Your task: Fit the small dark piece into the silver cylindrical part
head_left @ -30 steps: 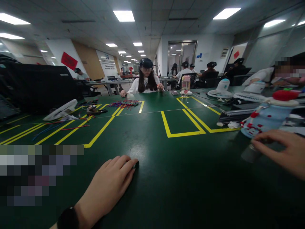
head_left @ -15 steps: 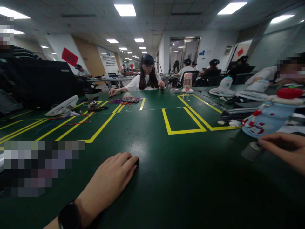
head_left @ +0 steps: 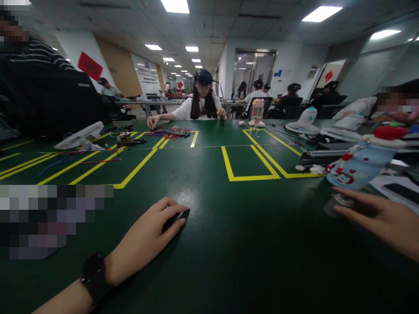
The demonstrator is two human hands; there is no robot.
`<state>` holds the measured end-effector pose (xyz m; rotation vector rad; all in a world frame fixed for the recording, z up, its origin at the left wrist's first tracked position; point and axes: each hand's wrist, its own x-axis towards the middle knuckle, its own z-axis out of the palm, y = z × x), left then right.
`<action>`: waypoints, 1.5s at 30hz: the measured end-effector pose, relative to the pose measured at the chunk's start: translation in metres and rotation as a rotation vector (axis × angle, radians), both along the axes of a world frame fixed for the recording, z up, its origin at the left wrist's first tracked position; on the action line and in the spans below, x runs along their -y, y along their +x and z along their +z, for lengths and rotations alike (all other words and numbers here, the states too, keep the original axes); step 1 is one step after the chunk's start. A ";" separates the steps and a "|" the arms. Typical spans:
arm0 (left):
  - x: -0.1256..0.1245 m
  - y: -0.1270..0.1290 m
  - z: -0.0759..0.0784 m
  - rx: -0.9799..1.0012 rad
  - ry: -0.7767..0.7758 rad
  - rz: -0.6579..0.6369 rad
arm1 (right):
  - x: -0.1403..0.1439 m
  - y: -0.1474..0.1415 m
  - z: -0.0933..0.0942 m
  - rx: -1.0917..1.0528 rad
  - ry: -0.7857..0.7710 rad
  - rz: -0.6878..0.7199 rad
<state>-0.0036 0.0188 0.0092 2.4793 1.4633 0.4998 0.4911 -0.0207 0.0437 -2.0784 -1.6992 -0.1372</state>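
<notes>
fingers of the left hand [head_left: 149, 237] lie spread and released on the green table [head_left: 229, 244], palm down, grasping nothing; a black watch [head_left: 94, 277] sits on that wrist. the right hand [head_left: 381, 218] reaches in from the right edge with fingers stretched out flat, unclenched, and its fingertips [head_left: 340, 192] are at a small grey cap-like thing [head_left: 337, 203] standing on the table; whether they touch it or only hover just beside it i cannot tell, since that thing is blurred. just behind it stands a pale blue bottle [head_left: 356, 168] with red marks on its side and a red and white top, leaning in the wide view. the two hands are well apart.

yellow tape lines [head_left: 252, 176] mark out boxes on the table beyond the hands. to the left, a blurred patch hides whatever lies near the left forearm. farther off on the left lie a white fan [head_left: 78, 136] tipped on its back and loose red and blue wires [head_left: 81, 161]. across the table a person in a white top [head_left: 199, 104] sits with a hand by a bundle of coloured wires [head_left: 170, 132]. a pink bottle [head_left: 257, 112] stands near the far edge, and two more white fans [head_left: 304, 124] sit to the right, with other people seated behind
</notes>
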 end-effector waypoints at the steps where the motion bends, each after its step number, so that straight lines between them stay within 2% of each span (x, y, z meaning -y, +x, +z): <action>1: -0.001 -0.002 0.000 0.022 -0.006 -0.001 | 0.001 -0.009 -0.002 -0.015 -0.040 0.034; 4: -0.001 -0.001 0.004 -0.060 0.113 -0.029 | -0.001 -0.050 -0.009 -0.058 -0.005 0.260; 6: 0.002 0.008 0.013 -0.216 0.276 -0.114 | -0.004 -0.091 -0.011 -0.110 -0.004 0.496; 8: 0.007 0.026 0.025 -0.337 0.419 -0.213 | -0.009 -0.135 -0.012 -0.209 -0.069 0.685; 11: 0.011 0.062 0.042 -0.352 0.533 -0.265 | -0.014 -0.188 -0.012 -0.387 -0.150 0.837; 14: 0.010 0.091 0.051 -0.287 0.490 -0.282 | -0.018 -0.209 -0.015 -0.515 -0.170 0.897; 17: 0.006 0.103 0.051 -0.190 0.374 -0.299 | -0.021 -0.207 -0.021 -0.572 -0.161 0.895; 20: 0.004 0.104 0.050 -0.100 0.268 -0.313 | -0.020 -0.202 -0.025 -0.593 -0.166 0.891; 27: 0.007 0.093 0.052 0.161 0.213 -0.196 | -0.017 -0.196 -0.025 -0.507 -0.147 0.859; 32: 0.006 0.089 0.026 -0.013 0.087 -0.265 | -0.018 -0.190 -0.029 -0.470 -0.132 0.825; 35: 0.004 0.091 0.012 -0.043 0.062 -0.274 | -0.018 -0.191 -0.031 -0.449 -0.129 0.821; 38: 0.005 0.093 0.011 -0.029 0.054 -0.273 | -0.018 -0.191 -0.030 -0.436 -0.130 0.822; 41: 0.006 0.081 0.017 -0.042 0.076 -0.252 | -0.020 -0.178 -0.027 -0.400 -0.088 0.773; 43: 0.005 0.062 0.020 -0.098 0.124 -0.213 | -0.022 -0.153 -0.025 -0.342 -0.039 0.672; 45: 0.003 0.036 0.021 -0.177 0.173 -0.156 | -0.025 -0.115 -0.024 -0.256 0.000 0.514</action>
